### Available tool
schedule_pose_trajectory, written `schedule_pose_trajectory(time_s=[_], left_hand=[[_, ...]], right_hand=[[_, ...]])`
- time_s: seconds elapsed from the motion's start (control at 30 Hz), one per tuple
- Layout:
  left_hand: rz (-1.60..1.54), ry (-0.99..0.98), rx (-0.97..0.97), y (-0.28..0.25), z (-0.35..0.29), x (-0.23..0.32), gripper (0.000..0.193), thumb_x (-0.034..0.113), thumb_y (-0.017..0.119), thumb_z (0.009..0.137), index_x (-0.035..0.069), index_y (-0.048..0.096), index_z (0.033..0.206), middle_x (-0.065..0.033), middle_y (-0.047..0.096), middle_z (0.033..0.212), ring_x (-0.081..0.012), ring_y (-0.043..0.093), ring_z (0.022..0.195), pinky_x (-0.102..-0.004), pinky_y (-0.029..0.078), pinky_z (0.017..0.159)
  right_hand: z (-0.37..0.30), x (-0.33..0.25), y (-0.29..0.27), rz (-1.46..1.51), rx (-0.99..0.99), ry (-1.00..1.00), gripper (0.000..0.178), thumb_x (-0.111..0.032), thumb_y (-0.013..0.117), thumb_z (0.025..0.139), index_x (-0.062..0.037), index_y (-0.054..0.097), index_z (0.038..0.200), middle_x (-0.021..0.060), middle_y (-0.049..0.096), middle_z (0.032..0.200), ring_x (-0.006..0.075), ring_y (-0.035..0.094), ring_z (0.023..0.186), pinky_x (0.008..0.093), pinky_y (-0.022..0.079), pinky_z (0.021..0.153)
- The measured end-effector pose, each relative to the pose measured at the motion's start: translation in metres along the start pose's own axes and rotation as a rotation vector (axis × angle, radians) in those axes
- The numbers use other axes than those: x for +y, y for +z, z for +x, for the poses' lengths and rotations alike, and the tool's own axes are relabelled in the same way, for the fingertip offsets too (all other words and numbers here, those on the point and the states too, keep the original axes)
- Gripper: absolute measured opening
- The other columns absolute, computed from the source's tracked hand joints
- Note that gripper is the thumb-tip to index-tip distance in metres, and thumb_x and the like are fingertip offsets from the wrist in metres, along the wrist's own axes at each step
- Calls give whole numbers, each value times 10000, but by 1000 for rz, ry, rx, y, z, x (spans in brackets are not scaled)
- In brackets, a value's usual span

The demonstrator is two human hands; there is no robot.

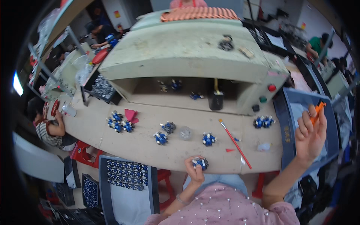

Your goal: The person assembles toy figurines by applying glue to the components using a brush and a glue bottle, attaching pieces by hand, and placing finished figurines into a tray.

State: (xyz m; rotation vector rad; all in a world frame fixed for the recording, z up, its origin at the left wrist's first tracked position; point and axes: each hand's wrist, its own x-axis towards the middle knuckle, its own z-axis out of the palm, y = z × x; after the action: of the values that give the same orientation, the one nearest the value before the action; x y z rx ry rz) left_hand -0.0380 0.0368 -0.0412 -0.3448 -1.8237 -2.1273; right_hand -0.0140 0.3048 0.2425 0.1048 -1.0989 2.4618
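My left hand is closed round a small blue and grey toy at the table's near edge. Raised on the right, beside and over the grey-blue bin, my right hand grips a small orange piece between thumb and fingers. Its exact kind is unclear. Similar blue, white and black toys stand on the table: one just ahead of my left hand, a pair to its left, a cluster further left, and more at the right.
A red-handled brush lies near a clear round cup. Across the table stands a pale green machine with an open slot holding a dark cup. At lower left, a tray holds rows of toys. A bin stands right.
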Motion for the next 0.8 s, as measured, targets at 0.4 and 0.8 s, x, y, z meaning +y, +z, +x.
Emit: schedule_pose_trajectory(time_s=[0.4,0.8], left_hand=[[32,-127,-24,-1,8,-11,368,301,459,883,22,337,1090,-197,568,920,-186,540,766,-306,470,695],[63,-216,65,5,3,0,335,284,432,885,27,339,1077,-178,559,929,-188,514,826,-303,450,734]], right_hand=[[-69,78,-137,-1227,830,68,677,-545,458,911,-62,420,438,-10,368,413,91,322,390,254,217,397],[-69,86,-140,-1521,763,251,617,-403,468,879,28,460,437,97,378,382,191,423,408,363,346,488]])
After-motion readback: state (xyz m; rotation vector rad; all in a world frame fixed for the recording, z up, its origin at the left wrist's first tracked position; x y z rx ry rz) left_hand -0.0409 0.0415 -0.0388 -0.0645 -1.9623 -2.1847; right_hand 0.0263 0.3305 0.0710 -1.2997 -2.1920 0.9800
